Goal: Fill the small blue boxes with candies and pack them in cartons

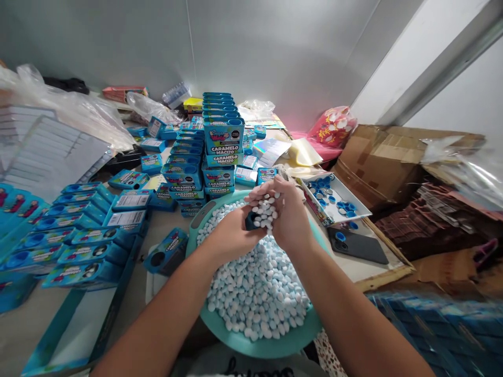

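Observation:
A teal basin (251, 348) brims with small white and pale blue candies (259, 293). Above it, my left hand (236, 233) is wrapped round a small blue candy box (250, 222), mostly hidden, with its dark opening just showing. My right hand (288, 212) is cupped beside that opening, its curled fingers holding a heap of the candies against the box. Left of the basin rests another blue candy box (168, 254) with a round hole.
Stacked blue boxes (223, 139) rise behind the basin. More filled boxes sit in a display tray (126, 277) at left. To the right are a shallow white box (334, 201) of blue caps, a dark phone (363, 248) and a cardboard carton (373, 157).

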A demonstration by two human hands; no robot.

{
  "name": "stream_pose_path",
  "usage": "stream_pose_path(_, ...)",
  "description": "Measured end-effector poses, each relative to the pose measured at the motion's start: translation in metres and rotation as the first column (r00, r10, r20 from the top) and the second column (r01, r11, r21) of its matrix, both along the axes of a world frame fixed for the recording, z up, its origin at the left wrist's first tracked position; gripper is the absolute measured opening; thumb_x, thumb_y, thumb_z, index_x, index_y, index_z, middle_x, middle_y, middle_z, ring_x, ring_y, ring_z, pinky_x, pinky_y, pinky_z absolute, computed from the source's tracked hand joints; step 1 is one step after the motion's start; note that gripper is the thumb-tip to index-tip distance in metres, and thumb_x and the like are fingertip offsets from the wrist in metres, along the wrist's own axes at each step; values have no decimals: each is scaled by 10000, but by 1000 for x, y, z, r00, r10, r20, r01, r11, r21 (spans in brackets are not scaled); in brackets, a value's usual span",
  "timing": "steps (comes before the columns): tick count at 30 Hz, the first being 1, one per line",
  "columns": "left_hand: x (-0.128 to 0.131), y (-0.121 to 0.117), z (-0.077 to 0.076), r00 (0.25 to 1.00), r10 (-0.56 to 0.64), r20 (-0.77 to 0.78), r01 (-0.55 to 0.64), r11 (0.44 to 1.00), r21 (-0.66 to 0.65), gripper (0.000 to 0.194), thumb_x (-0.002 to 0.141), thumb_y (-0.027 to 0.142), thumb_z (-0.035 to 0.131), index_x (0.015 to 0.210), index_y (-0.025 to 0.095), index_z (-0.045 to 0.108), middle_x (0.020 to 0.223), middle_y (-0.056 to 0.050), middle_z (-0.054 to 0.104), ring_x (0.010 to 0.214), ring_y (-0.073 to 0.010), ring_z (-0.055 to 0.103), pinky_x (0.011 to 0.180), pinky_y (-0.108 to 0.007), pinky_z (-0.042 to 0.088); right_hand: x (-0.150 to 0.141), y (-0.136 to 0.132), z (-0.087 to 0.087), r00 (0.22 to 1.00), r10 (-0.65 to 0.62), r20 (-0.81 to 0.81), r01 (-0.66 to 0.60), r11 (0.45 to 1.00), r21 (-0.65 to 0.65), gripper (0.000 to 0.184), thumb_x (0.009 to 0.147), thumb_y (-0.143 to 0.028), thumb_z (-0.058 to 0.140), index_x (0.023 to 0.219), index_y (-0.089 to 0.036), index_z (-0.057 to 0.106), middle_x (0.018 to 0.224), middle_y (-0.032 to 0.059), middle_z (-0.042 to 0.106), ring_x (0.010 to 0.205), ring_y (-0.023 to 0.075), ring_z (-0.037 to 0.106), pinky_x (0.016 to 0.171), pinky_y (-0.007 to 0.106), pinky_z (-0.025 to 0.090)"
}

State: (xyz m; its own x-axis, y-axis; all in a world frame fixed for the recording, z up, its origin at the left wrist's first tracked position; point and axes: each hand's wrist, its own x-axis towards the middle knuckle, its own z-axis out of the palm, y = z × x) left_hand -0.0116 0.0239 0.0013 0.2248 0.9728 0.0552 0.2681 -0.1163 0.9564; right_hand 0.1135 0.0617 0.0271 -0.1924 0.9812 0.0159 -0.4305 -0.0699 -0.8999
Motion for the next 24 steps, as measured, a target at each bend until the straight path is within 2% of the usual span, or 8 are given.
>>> stream_pose_path(5,0,0,-1,1000,2,18,-2,999,48,341,782,234,686,1120,189,696,1095,-51,759,1029,-289,684,833,-344,539,0,2,0,999,27,41,-29,999,28,450,852,-611,618,648,-218,695,739,44,715,748,197,703,786,357,577)
stream_pose_path(8,0,0,-2,1000,4,2,-4,1000,27,336,797,256,693,1125,183,686,1109,-61,756,1021,-282,687,845,-352,541,0,4,-1,995,70,73,-72,997,29,532,866,-688,586,647,-217,699,742,54,713,750,200,704,819,375,577)
stream_pose_path(12,-1,5,-8,999,30,40,-30,1000,3,375,766,266,731,1126,180,674,1156,-71,751,1094,-302,676,901,-383,541,0,1,-4,990,59,131,-73,992,103,570,870,-731,580,697,-210,734,769,68,725,799,211,704,853,379,567)
stream_pose_path(16,0,6,-9,996,24,90,-22,1000,-21,305,771,268,734,1055,170,690,1054,-75,768,1045,-295,695,863,-383,555,0,-4,-7,989,82,124,-97,988,122,534,908,-698,565,902,-205,769,846,62,750,878,220,720,898,393,565)
stream_pose_path(19,1,4,-3,999,4,53,-2,999,-35,245,756,243,739,991,184,701,1013,-64,776,1005,-286,713,845,-381,565,2,-9,-9,983,82,163,-112,977,182,449,962,-605,542,1087,-224,746,928,53,771,983,229,730,976,418,544)
stream_pose_path(22,0,2,2,999,39,-7,-39,997,-60,214,773,274,727,967,188,700,962,-63,776,925,-289,724,794,-392,574,9,-16,-9,950,63,306,-157,943,295,466,1022,-566,459,1266,-245,693,1122,72,779,1180,254,684,1101,470,468)
stream_pose_path(24,-1,1,3,999,50,-19,-52,996,-69,229,791,294,703,988,177,700,912,-64,770,868,-288,721,759,-397,571,14,-21,-8,891,48,451,-230,905,359,526,1049,-591,394,1404,-275,620,1354,74,707,1363,271,571,1192,511,370)
